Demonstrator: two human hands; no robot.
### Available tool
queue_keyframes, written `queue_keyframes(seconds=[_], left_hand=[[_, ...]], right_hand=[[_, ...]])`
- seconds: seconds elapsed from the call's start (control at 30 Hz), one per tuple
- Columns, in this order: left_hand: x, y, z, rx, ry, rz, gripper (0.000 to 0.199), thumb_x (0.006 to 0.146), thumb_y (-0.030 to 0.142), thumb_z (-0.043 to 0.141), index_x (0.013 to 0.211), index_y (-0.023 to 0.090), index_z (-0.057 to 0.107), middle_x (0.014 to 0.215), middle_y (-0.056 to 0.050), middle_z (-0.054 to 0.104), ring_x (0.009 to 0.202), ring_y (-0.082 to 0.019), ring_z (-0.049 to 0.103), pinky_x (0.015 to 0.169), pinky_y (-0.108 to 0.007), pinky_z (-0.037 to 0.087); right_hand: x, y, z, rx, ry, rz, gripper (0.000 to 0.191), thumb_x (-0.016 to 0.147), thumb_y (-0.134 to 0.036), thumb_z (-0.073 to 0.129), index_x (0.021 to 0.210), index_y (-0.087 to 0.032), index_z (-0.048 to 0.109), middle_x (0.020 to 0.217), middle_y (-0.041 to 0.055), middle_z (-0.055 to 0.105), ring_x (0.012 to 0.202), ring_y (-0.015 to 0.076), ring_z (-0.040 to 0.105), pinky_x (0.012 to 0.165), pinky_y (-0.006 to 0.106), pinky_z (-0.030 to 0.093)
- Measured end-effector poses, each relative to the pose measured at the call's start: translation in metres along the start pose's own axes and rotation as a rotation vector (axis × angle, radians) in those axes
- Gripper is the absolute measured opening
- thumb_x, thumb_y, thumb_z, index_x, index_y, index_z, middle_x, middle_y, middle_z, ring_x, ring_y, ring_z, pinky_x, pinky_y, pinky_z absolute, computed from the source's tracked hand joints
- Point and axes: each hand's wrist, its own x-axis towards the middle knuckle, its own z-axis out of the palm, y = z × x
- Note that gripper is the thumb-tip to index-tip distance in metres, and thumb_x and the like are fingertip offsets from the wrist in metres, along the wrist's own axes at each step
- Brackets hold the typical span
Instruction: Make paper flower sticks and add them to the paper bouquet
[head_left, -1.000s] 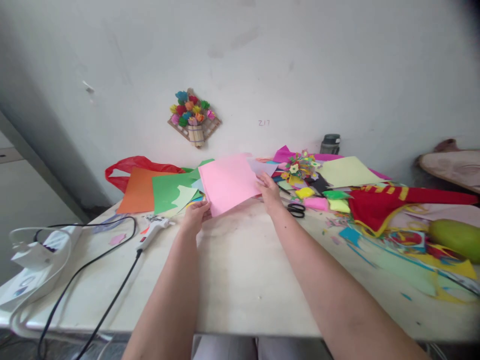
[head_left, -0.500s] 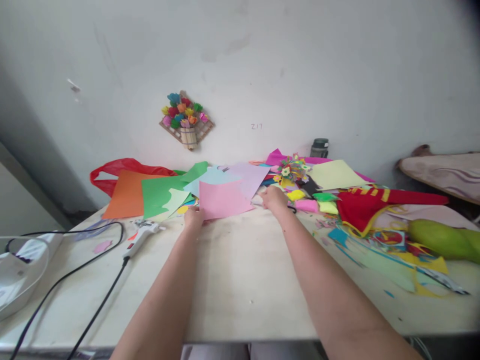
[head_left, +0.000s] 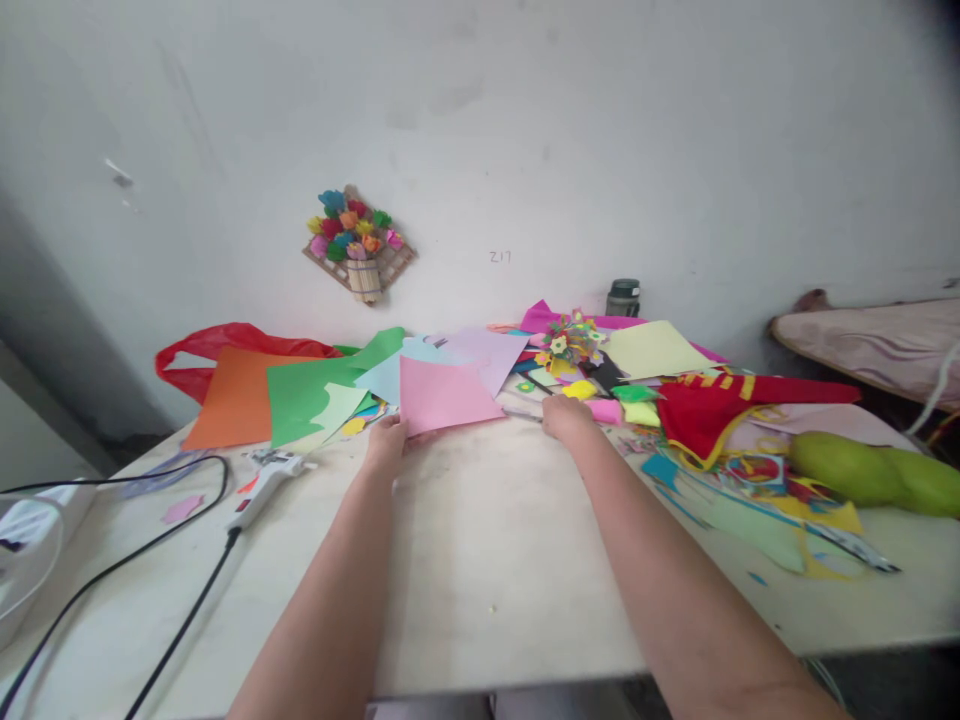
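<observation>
My left hand (head_left: pixel 385 446) pinches the left edge of a pink sheet of paper (head_left: pixel 447 396), which leans up from the table over other sheets. My right hand (head_left: pixel 567 418) is closed at the front of the craft pile, beside a yellow packet (head_left: pixel 580 390) and a pink packet (head_left: pixel 604 411). Whatever its fingers grip is hidden. Behind the pink sheet lie a lilac sheet (head_left: pixel 491 350) and a light blue sheet (head_left: pixel 382 375). A bunch of paper flowers (head_left: pixel 568 342) stands behind my right hand.
On the left are a hot glue gun (head_left: pixel 259 492), its black cord, a power strip (head_left: pixel 41 525), and orange (head_left: pixel 232 400) and green (head_left: pixel 300 395) sheets. A red cloth (head_left: pixel 697 415), a green gourd-like object (head_left: pixel 874 470) and a utility knife (head_left: pixel 855 547) lie right.
My right hand has moved right, away from the pink sheet's side, toward the packets. My left hand still holds the pink sheet. The view has shifted slightly right.
</observation>
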Motion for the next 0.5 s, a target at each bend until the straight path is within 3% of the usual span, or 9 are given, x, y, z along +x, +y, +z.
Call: queue_keyframes(seconds=[0.2, 0.5], left_hand=[[-0.021, 0.011, 0.007, -0.064, -0.019, -0.035, 0.016, 0.065, 0.000, 0.049, 0.061, 0.014, 0.056, 0.061, -0.002, 0.061, 0.057, -0.012, 0.059, 0.059, -0.023, 0.049], [-0.005, 0.002, -0.005, -0.186, 0.117, 0.145, 0.012, 0.070, 0.005, 0.049, 0.066, 0.016, 0.053, 0.072, -0.002, 0.061, 0.064, -0.010, 0.059, 0.064, -0.023, 0.052]], right_hand=[[-0.003, -0.004, -0.004, -0.065, -0.010, -0.044, 0.028, 0.071, -0.010, 0.051, 0.096, -0.014, 0.063, 0.101, 0.0164, 0.061, 0.096, 0.0249, 0.056, 0.076, 0.035, 0.042], [-0.016, -0.012, -0.037, -0.053, 0.007, -0.031, 0.027, 0.066, -0.011, 0.053, 0.089, -0.018, 0.065, 0.097, 0.0108, 0.063, 0.092, 0.0252, 0.058, 0.071, 0.034, 0.043]])
